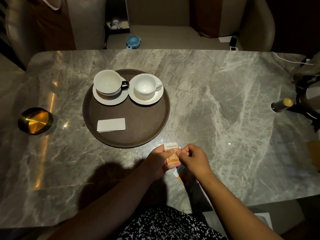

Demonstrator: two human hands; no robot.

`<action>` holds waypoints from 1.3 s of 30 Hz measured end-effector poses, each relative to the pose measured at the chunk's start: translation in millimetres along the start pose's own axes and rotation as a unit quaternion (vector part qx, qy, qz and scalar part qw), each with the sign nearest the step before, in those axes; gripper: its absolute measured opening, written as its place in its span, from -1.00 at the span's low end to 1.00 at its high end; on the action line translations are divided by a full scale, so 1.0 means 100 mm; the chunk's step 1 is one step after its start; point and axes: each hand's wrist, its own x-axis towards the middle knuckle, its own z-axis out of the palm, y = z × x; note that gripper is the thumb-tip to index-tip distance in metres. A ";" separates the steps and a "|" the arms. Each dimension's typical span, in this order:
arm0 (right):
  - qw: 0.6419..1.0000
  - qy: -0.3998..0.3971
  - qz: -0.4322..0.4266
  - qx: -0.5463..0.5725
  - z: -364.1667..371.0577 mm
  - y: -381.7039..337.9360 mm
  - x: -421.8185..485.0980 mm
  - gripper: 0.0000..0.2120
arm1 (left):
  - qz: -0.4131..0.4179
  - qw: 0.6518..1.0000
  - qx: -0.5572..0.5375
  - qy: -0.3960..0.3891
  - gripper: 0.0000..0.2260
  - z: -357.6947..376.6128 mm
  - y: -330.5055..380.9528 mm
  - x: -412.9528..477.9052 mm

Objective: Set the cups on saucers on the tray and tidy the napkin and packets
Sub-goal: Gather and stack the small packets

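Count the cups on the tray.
2. The black-handled cup sits on the left saucer, the white cup on the right saucer, both at the far side of the tray. None looks hidden.

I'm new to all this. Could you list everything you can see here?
Table: one, grey marble, fills the view.
Tray: one, brown, round, on the table.
Saucers: two, white, tray's far side: left saucer, right saucer.
Black-handled cup: one, white, on the left saucer.
White-handled cup: one, white, on the right saucer.
Napkin: one, white, folded, tray's near side.
Brass bowl: one, golden, table's left edge.
Fan: one, blue, beyond the table.
Orange packets: small stack, count unclear, off the tray.
Left hand: holds the packets.
Right hand: pinches their edge.
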 end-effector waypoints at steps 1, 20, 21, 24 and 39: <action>1.000 0.001 0.000 0.001 -0.01 0.01 -0.01 -0.77 | 0.000 1.000 -0.003 0.004 -0.72 -0.01 0.00 0.00; 0.919 -0.073 0.020 -0.386 -0.02 0.29 -0.21 -0.71 | -0.013 1.000 -0.013 0.011 -0.81 -0.13 -0.02 -0.05; 0.922 -0.076 0.024 -0.379 -0.02 0.30 -0.20 -0.73 | -0.013 1.000 -0.014 0.011 -0.80 -0.13 -0.02 -0.05; 0.935 -0.066 0.038 -0.348 0.00 0.31 -0.18 -0.83 | -0.017 1.000 -0.013 0.014 -0.79 -0.16 -0.01 -0.07; 0.996 0.043 0.033 -0.064 -0.31 -0.07 -0.06 -0.84 | -0.004 1.000 -0.020 0.017 -0.78 -0.17 0.01 -0.02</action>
